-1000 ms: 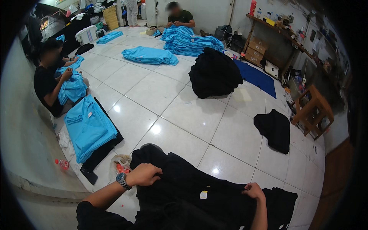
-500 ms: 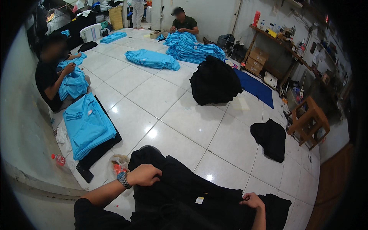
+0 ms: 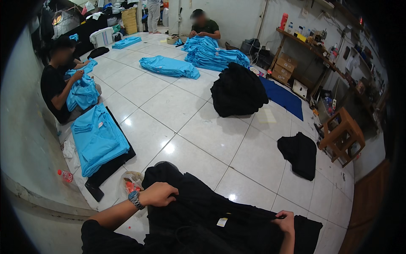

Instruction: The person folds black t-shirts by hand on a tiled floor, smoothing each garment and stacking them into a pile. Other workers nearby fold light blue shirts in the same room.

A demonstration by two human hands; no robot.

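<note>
Black garment (image 3: 198, 216) lies spread on the near side of the black cloth pile (image 3: 239, 91), well apart from it; exact cut unreadable, black on black

Right hand (image 3: 285, 222), near side and right of pile: grip looks pinched on garment's far edge. Left hand (image 3: 159, 194), near side and left of pile: fingers curled at the cloth, can't tell if fabric is caught between them

Risks, my read: loose left grip plus a tug from the right could skew the edge. Uneven tension could pucker it around the white label (image 3: 221, 222). Loose black cloth (image 3: 308, 233), further right of pile, could drag along, since borders barely show

Long axis: roughly left to right across the pile's near side, right end slanting further from pile. Label faces up; which end is the top, can't tell
</note>
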